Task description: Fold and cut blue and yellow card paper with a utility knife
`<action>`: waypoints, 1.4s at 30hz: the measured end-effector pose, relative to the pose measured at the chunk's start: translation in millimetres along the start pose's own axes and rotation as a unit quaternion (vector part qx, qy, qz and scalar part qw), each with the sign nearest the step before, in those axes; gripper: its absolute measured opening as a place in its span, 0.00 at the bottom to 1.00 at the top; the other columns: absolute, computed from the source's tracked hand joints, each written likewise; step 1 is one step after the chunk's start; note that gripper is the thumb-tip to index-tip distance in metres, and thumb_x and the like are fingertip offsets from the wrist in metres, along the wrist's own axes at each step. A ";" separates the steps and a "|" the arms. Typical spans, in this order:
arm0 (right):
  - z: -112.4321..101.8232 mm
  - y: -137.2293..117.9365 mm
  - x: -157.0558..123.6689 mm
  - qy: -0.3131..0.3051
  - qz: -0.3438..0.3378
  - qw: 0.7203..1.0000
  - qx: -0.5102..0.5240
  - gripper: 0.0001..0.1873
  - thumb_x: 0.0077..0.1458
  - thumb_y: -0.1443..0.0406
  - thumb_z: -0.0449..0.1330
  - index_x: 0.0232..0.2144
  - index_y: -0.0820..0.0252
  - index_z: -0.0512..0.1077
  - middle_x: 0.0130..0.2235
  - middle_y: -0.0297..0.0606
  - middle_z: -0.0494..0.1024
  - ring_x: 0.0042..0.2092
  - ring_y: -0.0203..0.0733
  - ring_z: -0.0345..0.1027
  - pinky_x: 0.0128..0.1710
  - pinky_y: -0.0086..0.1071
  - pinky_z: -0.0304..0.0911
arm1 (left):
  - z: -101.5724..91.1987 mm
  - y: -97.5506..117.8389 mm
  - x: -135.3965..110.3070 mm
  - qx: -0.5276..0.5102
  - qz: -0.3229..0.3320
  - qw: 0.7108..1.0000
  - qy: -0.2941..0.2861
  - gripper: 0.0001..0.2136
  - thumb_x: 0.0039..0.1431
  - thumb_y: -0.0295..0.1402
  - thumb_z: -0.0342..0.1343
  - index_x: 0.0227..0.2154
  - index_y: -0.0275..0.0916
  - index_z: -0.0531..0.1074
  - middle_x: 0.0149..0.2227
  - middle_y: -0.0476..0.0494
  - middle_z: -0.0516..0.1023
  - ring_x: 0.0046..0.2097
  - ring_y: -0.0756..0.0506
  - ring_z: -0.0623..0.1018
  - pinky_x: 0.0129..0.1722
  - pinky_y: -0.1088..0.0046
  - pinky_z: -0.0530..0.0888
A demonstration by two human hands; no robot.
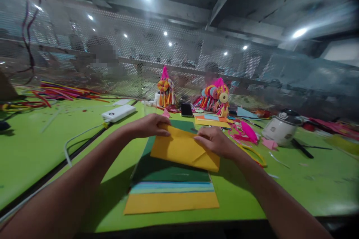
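A folded yellow sheet (182, 147), paper or felt, tilts between my two hands. My left hand (153, 125) pinches its upper left corner, thumb on the near face. At the upper right, my right hand (214, 140) grips the same sheet, fingers bent over its edge. Beneath lies a dark green sheet (168, 171), partly covered by the yellow one. Blue and light green sheets (171, 187) show as narrow bands below it, and another yellow sheet (171, 203) sticks out nearest me.
A white power bank (119, 113) with a cable sits left. Behind are a phone (186, 110), tassel hangings (166, 89), and orange and yellow sheets (213, 121). A white pot-like container (280, 129) stands right, near a black-handled tool (303, 148). Coloured strips (70, 91) lie far left.
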State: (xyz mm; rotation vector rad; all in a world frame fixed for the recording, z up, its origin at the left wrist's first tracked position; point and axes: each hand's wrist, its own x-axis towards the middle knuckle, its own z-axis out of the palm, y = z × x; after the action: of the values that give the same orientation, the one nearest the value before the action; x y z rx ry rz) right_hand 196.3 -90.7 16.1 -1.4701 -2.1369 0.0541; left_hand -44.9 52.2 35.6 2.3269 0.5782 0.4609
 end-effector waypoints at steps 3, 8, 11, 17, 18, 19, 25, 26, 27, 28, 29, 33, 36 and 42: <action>3.6 9.6 -1.6 0.027 0.022 0.999 0.019 0.14 0.61 0.63 0.55 0.23 0.61 0.68 0.23 0.32 0.68 0.27 0.33 0.60 0.29 0.28 0.50 | 6.3 -8.2 2.1 -0.217 -0.061 0.974 0.010 0.19 0.43 0.40 0.67 0.38 0.36 0.78 0.35 0.44 0.81 0.37 0.45 0.79 0.36 0.74 0.73; 8.5 19.4 -1.5 0.040 0.037 0.998 0.045 0.15 0.60 0.62 0.54 0.22 0.61 0.67 0.23 0.31 0.68 0.27 0.34 0.58 0.28 0.29 0.50 | 29.9 -3.7 3.2 -0.375 -0.124 0.918 0.032 0.19 0.41 0.39 0.71 0.36 0.33 0.79 0.38 0.37 0.82 0.36 0.43 0.81 0.39 0.69 0.76; 9.0 20.3 -1.0 0.035 0.042 0.995 0.079 0.15 0.59 0.61 0.54 0.23 0.61 0.68 0.23 0.32 0.69 0.27 0.34 0.59 0.28 0.28 0.50 | 37.7 2.8 0.9 -0.391 -0.161 0.902 0.088 0.20 0.38 0.40 0.72 0.34 0.32 0.79 0.34 0.36 0.82 0.32 0.43 0.81 0.34 0.69 0.77; 7.3 15.5 -2.2 0.004 0.043 0.993 0.112 0.12 0.59 0.62 0.55 0.27 0.62 0.72 0.25 0.34 0.72 0.28 0.35 0.61 0.28 0.29 0.53 | 44.7 9.0 -8.8 -0.379 -0.187 0.891 0.166 0.19 0.36 0.39 0.73 0.31 0.33 0.79 0.29 0.40 0.82 0.28 0.45 0.80 0.28 0.72 0.76; 6.7 14.8 -2.6 -0.003 0.039 0.993 0.111 0.12 0.59 0.62 0.54 0.28 0.63 0.73 0.26 0.35 0.73 0.29 0.35 0.62 0.29 0.29 0.54 | 45.6 9.0 -9.9 -0.375 -0.190 0.891 0.170 0.18 0.36 0.39 0.73 0.31 0.33 0.79 0.29 0.40 0.82 0.27 0.46 0.79 0.28 0.72 0.76; 5.9 14.1 -2.9 -0.008 0.036 0.993 0.110 0.12 0.59 0.62 0.54 0.28 0.62 0.73 0.27 0.35 0.73 0.29 0.36 0.63 0.29 0.29 0.55 | 46.5 8.8 -10.6 -0.370 -0.194 0.892 0.173 0.18 0.37 0.39 0.72 0.31 0.33 0.79 0.29 0.40 0.82 0.27 0.46 0.79 0.27 0.72 0.75; 2.9 0.7 -4.0 -0.006 0.006 0.996 0.090 0.10 0.58 0.60 0.58 0.35 0.60 0.75 0.35 0.39 0.79 0.34 0.39 0.68 0.33 0.30 0.59 | 54.5 10.7 -8.5 -0.338 -0.190 0.902 0.187 0.15 0.39 0.37 0.71 0.28 0.34 0.79 0.29 0.41 0.81 0.27 0.47 0.78 0.26 0.73 0.74; 3.6 -3.5 -4.2 0.002 0.002 0.996 0.084 0.11 0.58 0.59 0.58 0.35 0.60 0.75 0.36 0.39 0.79 0.35 0.39 0.68 0.33 0.30 0.59 | 56.2 11.7 -7.9 -0.335 -0.187 0.904 0.187 0.14 0.39 0.37 0.71 0.28 0.34 0.79 0.29 0.41 0.81 0.27 0.47 0.78 0.26 0.74 0.74; 4.8 -7.8 -4.5 0.013 0.001 0.997 0.078 0.12 0.58 0.58 0.58 0.35 0.60 0.75 0.35 0.39 0.79 0.34 0.39 0.69 0.33 0.30 0.59 | 57.8 12.8 -7.6 -0.333 -0.182 0.906 0.185 0.13 0.40 0.37 0.70 0.27 0.34 0.79 0.29 0.41 0.81 0.27 0.47 0.78 0.26 0.74 0.74; 6.2 -11.9 -4.8 0.026 0.005 0.997 0.071 0.13 0.59 0.56 0.57 0.34 0.60 0.75 0.34 0.39 0.78 0.33 0.39 0.68 0.33 0.30 0.58 | 59.2 14.0 -7.5 -0.330 -0.175 0.909 0.186 0.13 0.40 0.37 0.70 0.27 0.34 0.79 0.28 0.41 0.81 0.27 0.47 0.78 0.26 0.74 0.73; 7.7 -15.3 -5.1 0.041 0.010 0.997 0.066 0.15 0.60 0.56 0.56 0.32 0.61 0.74 0.32 0.38 0.78 0.32 0.38 0.67 0.32 0.30 0.58 | 60.4 15.3 -7.6 -0.324 -0.169 0.912 0.188 0.14 0.40 0.38 0.70 0.27 0.34 0.79 0.28 0.42 0.81 0.27 0.47 0.78 0.26 0.74 0.73; 11.1 -20.2 -5.5 0.092 0.031 0.991 0.088 0.16 0.62 0.58 0.54 0.27 0.61 0.73 0.26 0.36 0.75 0.29 0.37 0.66 0.29 0.29 0.56 | 62.5 21.1 -9.6 -0.289 -0.153 0.922 0.207 0.15 0.40 0.40 0.70 0.27 0.33 0.78 0.27 0.41 0.80 0.26 0.48 0.77 0.24 0.74 0.72; 9.8 -17.5 -5.2 0.102 0.044 0.987 0.118 0.13 0.60 0.61 0.56 0.28 0.61 0.74 0.27 0.36 0.77 0.30 0.37 0.67 0.29 0.28 0.57 | 62.9 25.5 -11.2 -0.285 -0.140 0.925 0.210 0.15 0.40 0.40 0.69 0.26 0.33 0.77 0.25 0.43 0.79 0.24 0.50 0.75 0.22 0.76 0.70; 6.0 -16.4 -6.2 0.123 0.023 0.985 0.119 0.12 0.59 0.61 0.57 0.28 0.60 0.75 0.27 0.35 0.77 0.29 0.37 0.67 0.29 0.29 0.58 | 63.9 30.5 -12.6 -0.302 -0.121 0.921 0.215 0.13 0.40 0.38 0.68 0.26 0.34 0.76 0.27 0.42 0.79 0.27 0.49 0.76 0.25 0.76 0.72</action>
State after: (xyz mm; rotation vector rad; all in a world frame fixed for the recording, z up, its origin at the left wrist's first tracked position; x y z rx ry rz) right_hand 181.2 -101.2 13.8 -1.3137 -1.8300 0.1328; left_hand -16.9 -8.9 9.8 1.5463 0.7868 0.8980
